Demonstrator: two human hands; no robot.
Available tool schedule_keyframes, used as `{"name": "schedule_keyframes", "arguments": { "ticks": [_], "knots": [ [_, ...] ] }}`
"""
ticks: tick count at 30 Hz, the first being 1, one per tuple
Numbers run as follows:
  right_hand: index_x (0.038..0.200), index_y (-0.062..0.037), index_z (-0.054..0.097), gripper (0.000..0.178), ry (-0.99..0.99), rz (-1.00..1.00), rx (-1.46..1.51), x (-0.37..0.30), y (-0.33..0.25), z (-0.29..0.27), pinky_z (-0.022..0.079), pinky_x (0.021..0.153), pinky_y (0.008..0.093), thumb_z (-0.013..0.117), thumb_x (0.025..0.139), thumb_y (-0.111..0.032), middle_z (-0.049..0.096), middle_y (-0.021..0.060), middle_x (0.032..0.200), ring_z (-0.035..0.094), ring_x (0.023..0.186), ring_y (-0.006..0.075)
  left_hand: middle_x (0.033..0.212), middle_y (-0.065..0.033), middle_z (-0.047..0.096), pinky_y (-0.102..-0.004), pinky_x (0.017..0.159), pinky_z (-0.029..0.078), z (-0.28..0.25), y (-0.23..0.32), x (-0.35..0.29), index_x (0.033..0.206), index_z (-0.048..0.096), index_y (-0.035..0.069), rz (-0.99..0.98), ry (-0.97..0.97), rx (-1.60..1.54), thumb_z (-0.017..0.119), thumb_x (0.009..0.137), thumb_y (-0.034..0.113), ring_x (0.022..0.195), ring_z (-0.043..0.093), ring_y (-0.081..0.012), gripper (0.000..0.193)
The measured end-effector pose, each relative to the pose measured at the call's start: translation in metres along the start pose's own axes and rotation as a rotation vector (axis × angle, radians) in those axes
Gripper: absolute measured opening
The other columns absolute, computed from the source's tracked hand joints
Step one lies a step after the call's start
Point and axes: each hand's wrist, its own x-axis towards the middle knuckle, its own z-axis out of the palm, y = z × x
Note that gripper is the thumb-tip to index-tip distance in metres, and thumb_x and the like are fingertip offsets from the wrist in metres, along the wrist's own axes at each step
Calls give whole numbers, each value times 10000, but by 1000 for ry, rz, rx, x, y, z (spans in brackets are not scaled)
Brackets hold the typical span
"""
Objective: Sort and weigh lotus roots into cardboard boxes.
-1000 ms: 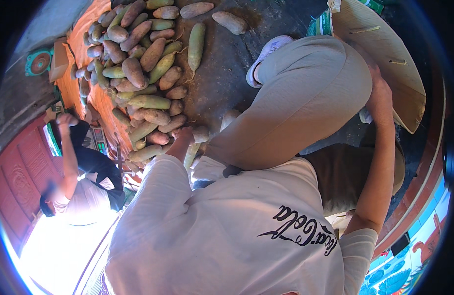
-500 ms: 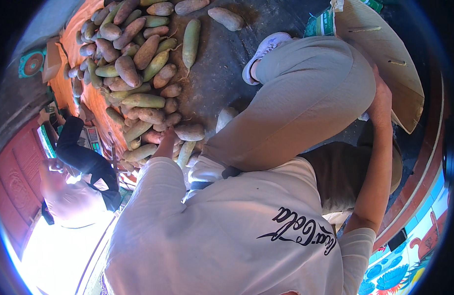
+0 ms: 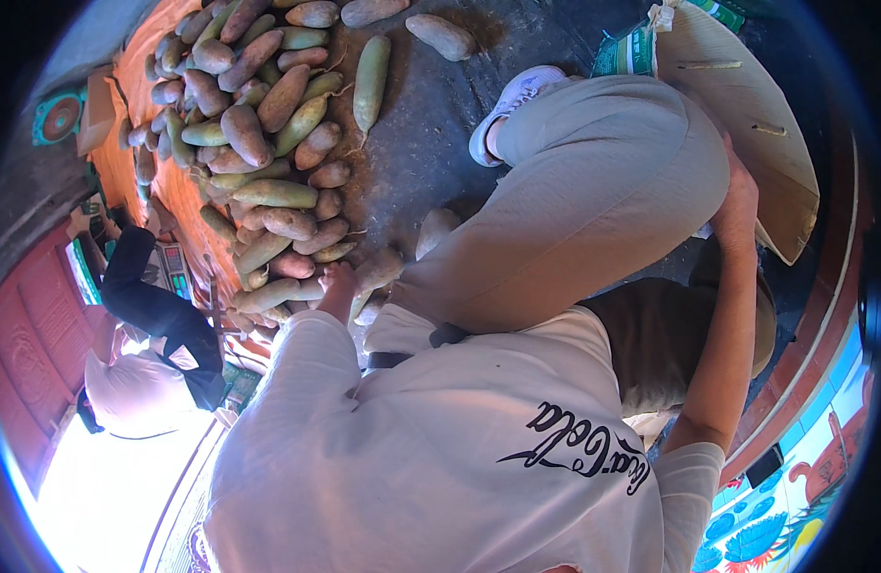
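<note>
My left hand (image 3: 339, 281) is closed at the left end of a brown, soil-covered radish (image 3: 379, 268), at the near edge of a large heap of radishes (image 3: 278, 195). Some in the heap are green, others brown or reddish. Part of a paler radish shows below the held one. My right hand (image 3: 739, 194) lies along the outer side of my bent knee, beside a curved cardboard piece (image 3: 746, 115). Its fingers are partly hidden between knee and cardboard, so I cannot see whether they grip anything.
A long green radish (image 3: 371, 84) and a brown one (image 3: 440, 36) lie apart on the dark floor sheet. Another radish (image 3: 436, 232) sits beside my leg. Beyond an orange sheet (image 3: 125, 105), a person in dark sleeves (image 3: 154, 296) is near a scale (image 3: 176, 271).
My left hand has shifted slightly right and down, and the brown radish at it has tilted and moved the same way. My right hand stays by the knee. The other person has leaned.
</note>
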Motion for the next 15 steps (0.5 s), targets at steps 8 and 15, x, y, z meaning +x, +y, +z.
{"name": "schedule_keyframes", "arguments": {
  "ticks": [8,15],
  "knots": [
    [1012,-139,581,246,126,-73,-19,-2,6,7,456,851,422,578,768,-108,617,175,923,569,934,372,1169,-154,562,-406,875,464,-21,29,-44,1262,424,95,135,-3,12,666,722,240,1082,553,-295,609],
    [936,-91,589,200,189,-169,-10,0,0,2,473,773,413,626,745,-137,627,142,843,595,819,338,1061,-200,604,-403,799,486,-75,62,-50,1088,571,20,236,-5,-35,607,766,266,995,592,-314,407]
  ]
}}
